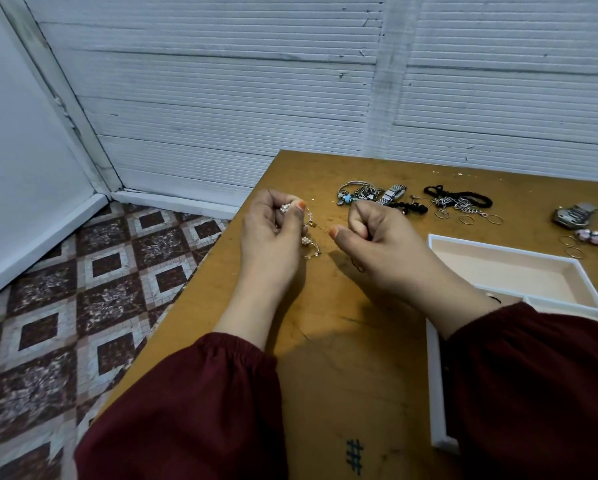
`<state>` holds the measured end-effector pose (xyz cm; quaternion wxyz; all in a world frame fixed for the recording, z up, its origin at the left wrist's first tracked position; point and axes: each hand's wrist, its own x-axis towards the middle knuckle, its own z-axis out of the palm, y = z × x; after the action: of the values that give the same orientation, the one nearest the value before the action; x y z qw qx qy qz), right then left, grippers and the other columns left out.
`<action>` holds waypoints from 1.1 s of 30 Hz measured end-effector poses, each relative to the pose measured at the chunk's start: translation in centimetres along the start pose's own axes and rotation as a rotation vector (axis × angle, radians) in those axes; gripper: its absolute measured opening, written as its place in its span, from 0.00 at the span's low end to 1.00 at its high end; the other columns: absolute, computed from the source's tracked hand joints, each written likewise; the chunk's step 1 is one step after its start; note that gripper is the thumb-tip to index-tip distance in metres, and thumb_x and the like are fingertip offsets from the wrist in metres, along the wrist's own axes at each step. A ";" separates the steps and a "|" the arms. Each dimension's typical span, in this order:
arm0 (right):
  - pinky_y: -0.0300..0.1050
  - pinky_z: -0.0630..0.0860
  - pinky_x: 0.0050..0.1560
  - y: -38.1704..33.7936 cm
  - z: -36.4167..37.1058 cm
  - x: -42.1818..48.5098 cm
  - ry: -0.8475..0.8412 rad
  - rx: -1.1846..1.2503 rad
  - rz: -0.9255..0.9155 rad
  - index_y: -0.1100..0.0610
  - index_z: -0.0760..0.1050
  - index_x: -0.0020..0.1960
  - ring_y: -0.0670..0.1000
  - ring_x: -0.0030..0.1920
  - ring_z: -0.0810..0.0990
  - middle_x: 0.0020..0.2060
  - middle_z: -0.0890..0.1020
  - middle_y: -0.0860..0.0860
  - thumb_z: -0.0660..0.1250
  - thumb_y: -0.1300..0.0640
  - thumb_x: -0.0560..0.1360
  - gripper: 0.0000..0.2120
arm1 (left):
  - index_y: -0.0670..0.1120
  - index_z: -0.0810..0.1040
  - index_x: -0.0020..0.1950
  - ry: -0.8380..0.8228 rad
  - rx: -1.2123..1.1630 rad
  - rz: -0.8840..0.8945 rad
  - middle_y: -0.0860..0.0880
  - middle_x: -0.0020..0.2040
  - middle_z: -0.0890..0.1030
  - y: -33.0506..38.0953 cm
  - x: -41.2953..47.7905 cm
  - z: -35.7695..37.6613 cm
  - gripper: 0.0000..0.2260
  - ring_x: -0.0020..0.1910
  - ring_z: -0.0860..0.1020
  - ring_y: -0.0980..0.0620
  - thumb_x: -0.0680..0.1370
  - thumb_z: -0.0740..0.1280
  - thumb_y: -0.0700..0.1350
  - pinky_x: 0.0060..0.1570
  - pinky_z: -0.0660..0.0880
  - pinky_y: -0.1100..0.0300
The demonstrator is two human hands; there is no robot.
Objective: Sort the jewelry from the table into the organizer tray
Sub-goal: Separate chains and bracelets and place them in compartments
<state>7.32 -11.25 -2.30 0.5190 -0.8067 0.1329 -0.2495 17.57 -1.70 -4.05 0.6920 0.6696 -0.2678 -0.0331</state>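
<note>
My left hand [273,233] pinches a thin gold chain with pearl clusters [309,237] near the table's left edge. Part of the chain hangs down from that hand. My right hand [377,240] pinches the chain's other end between thumb and curled fingers, so a short stretch runs between the two hands. The white organizer tray [439,240] with pale pink compartments lies to the right, partly hidden by my right sleeve. A heap of jewelry [363,195] lies behind my right hand: silver bangles, a watch, black beads and chains.
Thin gold rings [467,220] lie past the tray. A second watch [574,214] and pink beaded pieces [591,237] sit at the far right. The wooden table [342,341] ends at the left above a tiled floor. A white ribbed wall stands behind.
</note>
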 end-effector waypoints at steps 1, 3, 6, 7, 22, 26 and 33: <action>0.39 0.61 0.24 0.1 -0.1 0.0 0.001 0.044 0.028 0.54 0.59 0.35 0.44 0.21 0.63 0.21 0.65 0.47 0.64 0.65 0.77 0.18 | 0.51 0.72 0.42 -0.004 -0.004 -0.002 0.52 0.31 0.75 0.1 0.0 0.0 0.08 0.26 0.72 0.59 0.79 0.65 0.40 0.28 0.69 0.65; 0.39 0.63 0.23 0.2 -0.1 0.0 -0.024 0.162 0.081 0.56 0.63 0.39 0.44 0.21 0.65 0.21 0.67 0.49 0.63 0.66 0.77 0.13 | 0.50 0.72 0.43 -0.013 -0.020 -0.013 0.53 0.31 0.75 0.1 0.1 -0.1 0.07 0.29 0.74 0.58 0.79 0.65 0.40 0.28 0.69 0.66; 0.39 0.69 0.27 0.3 -0.2 -0.1 -0.072 0.231 0.134 0.55 0.69 0.49 0.48 0.24 0.71 0.26 0.75 0.53 0.65 0.66 0.76 0.08 | 0.49 0.72 0.43 -0.026 -0.063 -0.028 0.52 0.30 0.75 0.1 0.1 -0.3 0.07 0.28 0.73 0.58 0.79 0.64 0.40 0.25 0.67 0.67; 0.39 0.70 0.27 0.4 -0.2 -0.1 -0.087 0.230 0.148 0.55 0.69 0.53 0.49 0.25 0.73 0.29 0.77 0.54 0.65 0.67 0.76 0.10 | 0.49 0.72 0.43 -0.031 -0.073 -0.034 0.52 0.30 0.75 0.1 0.1 -0.3 0.07 0.28 0.73 0.58 0.79 0.64 0.39 0.25 0.67 0.67; 0.30 0.67 0.25 -0.5 -0.5 0.0 -0.063 0.235 0.194 0.64 0.78 0.42 0.40 0.23 0.70 0.30 0.74 0.55 0.65 0.66 0.76 0.06 | 0.48 0.71 0.43 -0.059 -0.137 -0.077 0.53 0.29 0.75 0.8 -0.2 -0.2 0.07 0.26 0.72 0.61 0.80 0.63 0.39 0.23 0.66 0.69; 0.36 0.65 0.26 -0.1 -0.5 0.7 -0.042 0.397 0.338 0.62 0.77 0.50 0.47 0.28 0.71 0.34 0.77 0.55 0.53 0.68 0.78 0.13 | 0.47 0.71 0.44 -0.090 -0.160 -0.103 0.53 0.28 0.74 0.9 -0.2 -0.2 0.06 0.23 0.69 0.59 0.80 0.63 0.39 0.22 0.65 0.69; 0.46 0.78 0.46 -0.1 -1.2 1.0 -0.058 0.470 0.445 0.60 0.75 0.59 0.58 0.48 0.84 0.48 0.84 0.61 0.47 0.69 0.76 0.21 | 0.47 0.70 0.44 -0.101 -0.206 -0.143 0.48 0.31 0.73 1.1 -0.2 -0.2 0.06 0.21 0.68 0.62 0.80 0.62 0.39 0.22 0.64 0.69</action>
<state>7.46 -12.59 -1.53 0.7366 -0.6225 0.2301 -0.1308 17.16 -1.35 -3.07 0.7385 0.6100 -0.2490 -0.1435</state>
